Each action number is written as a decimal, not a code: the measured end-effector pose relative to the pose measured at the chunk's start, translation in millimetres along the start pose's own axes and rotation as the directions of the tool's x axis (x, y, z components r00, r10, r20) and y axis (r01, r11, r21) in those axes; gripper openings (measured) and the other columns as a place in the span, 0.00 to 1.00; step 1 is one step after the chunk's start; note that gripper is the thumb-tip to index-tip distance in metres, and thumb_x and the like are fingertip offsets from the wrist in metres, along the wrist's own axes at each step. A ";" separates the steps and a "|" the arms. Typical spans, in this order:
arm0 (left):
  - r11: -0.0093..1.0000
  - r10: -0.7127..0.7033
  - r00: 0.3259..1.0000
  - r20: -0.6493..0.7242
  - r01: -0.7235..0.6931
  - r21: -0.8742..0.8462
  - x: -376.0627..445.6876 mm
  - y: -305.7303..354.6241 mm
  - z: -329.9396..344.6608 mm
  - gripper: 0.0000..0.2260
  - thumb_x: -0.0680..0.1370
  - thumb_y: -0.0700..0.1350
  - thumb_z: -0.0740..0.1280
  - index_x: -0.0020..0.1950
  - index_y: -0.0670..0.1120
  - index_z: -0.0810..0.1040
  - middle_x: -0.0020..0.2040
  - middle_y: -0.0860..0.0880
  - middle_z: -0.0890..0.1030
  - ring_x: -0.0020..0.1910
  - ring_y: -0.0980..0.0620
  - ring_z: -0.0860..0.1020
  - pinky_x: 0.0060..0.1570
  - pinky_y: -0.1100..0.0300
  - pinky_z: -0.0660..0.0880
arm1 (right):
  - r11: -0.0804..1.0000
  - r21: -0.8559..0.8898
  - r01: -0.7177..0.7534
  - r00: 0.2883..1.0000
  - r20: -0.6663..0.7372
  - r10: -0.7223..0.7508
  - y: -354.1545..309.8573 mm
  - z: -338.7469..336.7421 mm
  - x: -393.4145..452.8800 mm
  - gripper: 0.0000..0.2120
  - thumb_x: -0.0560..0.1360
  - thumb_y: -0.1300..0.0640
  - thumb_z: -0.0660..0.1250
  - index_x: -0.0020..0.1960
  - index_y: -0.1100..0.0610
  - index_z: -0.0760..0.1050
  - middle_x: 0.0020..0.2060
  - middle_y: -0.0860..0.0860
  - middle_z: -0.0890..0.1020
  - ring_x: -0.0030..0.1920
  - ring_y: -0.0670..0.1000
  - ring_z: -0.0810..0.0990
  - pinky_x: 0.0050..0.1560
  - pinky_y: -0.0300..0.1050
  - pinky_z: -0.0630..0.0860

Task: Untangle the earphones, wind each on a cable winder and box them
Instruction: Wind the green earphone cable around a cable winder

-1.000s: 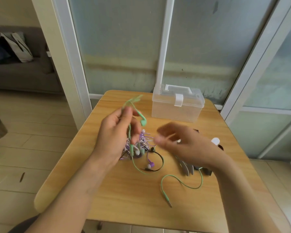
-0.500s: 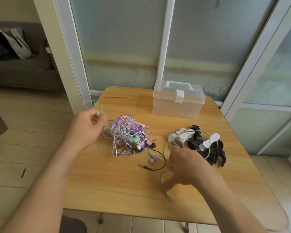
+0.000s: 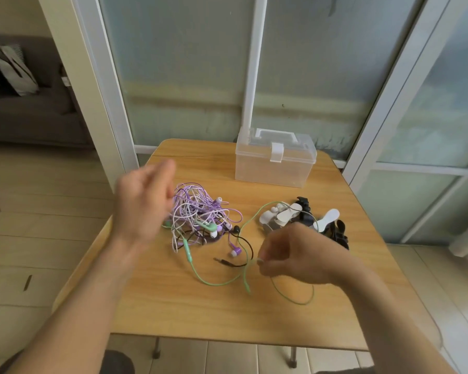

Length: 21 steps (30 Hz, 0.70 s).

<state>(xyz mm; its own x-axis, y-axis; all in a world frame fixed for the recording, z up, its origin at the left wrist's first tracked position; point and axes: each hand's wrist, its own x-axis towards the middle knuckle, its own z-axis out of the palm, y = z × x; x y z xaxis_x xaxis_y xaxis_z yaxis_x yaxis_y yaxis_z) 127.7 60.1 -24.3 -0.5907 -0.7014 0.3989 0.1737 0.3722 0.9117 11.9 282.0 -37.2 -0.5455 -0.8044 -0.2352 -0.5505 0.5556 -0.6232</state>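
Note:
A tangle of purple, white, green and black earphones [image 3: 200, 214] lies in the middle of the wooden table [image 3: 200, 314]. My left hand [image 3: 143, 203] hovers blurred just left of the tangle, fingers relaxed and holding nothing. My right hand [image 3: 292, 252] pinches the green earphone cable [image 3: 245, 271] near its plug end; the cable loops over the table to the tangle and under my hand. Black and white cable winders [image 3: 303, 217] are piled behind my right hand. A clear plastic box [image 3: 274, 160] with its lid closed stands at the table's far edge.
Frosted glass doors with white frames stand right behind the table. A grey sofa [image 3: 25, 114] is far left across a tiled floor. A black plug [image 3: 224, 262] and a purple earbud [image 3: 236, 251] lie loose in front of the tangle.
My left hand let go of the green cable and moved right, toward the tangle. My right hand lifted from the table edge, pinching the green cable near the plug.

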 end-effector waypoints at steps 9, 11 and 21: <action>0.973 -0.093 0.762 0.640 0.207 -0.106 -60.1 -9.9 63.1 0.16 0.82 0.53 0.59 0.55 0.40 0.72 0.36 0.47 0.80 0.32 0.50 0.77 0.34 0.60 0.71 | 0.764 0.546 0.344 0.936 -0.266 -0.231 8.2 -2.3 6.9 0.12 0.77 0.53 0.69 0.48 0.63 0.77 0.36 0.57 0.83 0.37 0.52 0.80 0.40 0.45 0.75; 0.960 -0.119 0.771 0.625 0.250 -0.126 -58.1 -10.6 63.4 0.12 0.84 0.48 0.57 0.52 0.40 0.73 0.29 0.48 0.74 0.26 0.50 0.71 0.31 0.61 0.68 | 0.744 0.561 0.364 0.924 -0.319 -0.212 7.4 -0.1 8.0 0.11 0.76 0.52 0.69 0.47 0.61 0.78 0.35 0.55 0.82 0.36 0.54 0.79 0.41 0.47 0.77; 0.697 -0.129 0.599 0.791 0.622 -0.357 -33.2 -15.9 42.8 0.10 0.78 0.43 0.63 0.51 0.41 0.83 0.41 0.44 0.78 0.37 0.48 0.75 0.39 0.54 0.68 | 0.827 0.496 0.266 0.921 -0.385 -0.065 9.1 4.7 12.9 0.13 0.76 0.48 0.69 0.46 0.59 0.81 0.24 0.46 0.76 0.22 0.48 0.70 0.25 0.41 0.67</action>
<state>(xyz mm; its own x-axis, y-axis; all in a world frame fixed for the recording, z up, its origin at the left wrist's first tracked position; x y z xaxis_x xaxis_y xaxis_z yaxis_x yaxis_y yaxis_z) 110.8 103.5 -56.3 -0.9990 0.0126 0.0433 0.0348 -0.3938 0.9185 2.8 275.7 -49.5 -0.7099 -0.6955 0.1108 -0.2861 0.1411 -0.9477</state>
